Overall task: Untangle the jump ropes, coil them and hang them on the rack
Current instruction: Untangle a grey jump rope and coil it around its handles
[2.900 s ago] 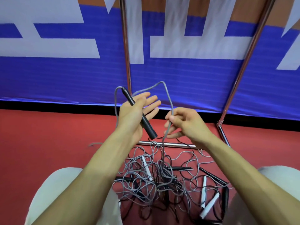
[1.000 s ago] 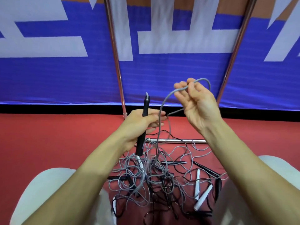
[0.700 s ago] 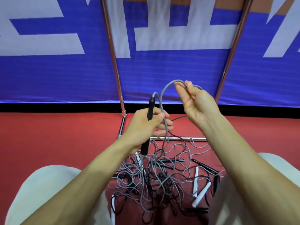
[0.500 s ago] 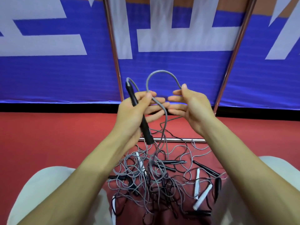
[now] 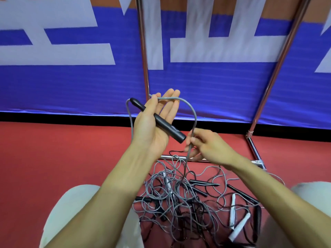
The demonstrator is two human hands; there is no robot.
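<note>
My left hand [image 5: 154, 126] is raised palm up, with a black jump-rope handle [image 5: 161, 120] lying across the palm under the thumb and the fingers stretched out. A grey cord [image 5: 192, 110] runs from the handle's far end, loops over my fingers and drops to my right hand [image 5: 209, 149], which pinches it just right of the handle's near end. Below the hands a tangle of grey and black ropes [image 5: 179, 199] lies on the red floor. The metal rack [image 5: 143, 51] stands behind, its base bar [image 5: 254, 161] on the floor.
Several loose handles lie in the pile: white ones [image 5: 233, 212] and black ones [image 5: 204, 182] at the right. A blue and white banner [image 5: 71, 77] hangs behind the rack. My knees in light trousers [image 5: 71, 212] flank the pile.
My left hand has opened its fingers and tilted the handle flatter. My right hand has dropped from beside the left fingers, drawing the grey cord over them and down.
</note>
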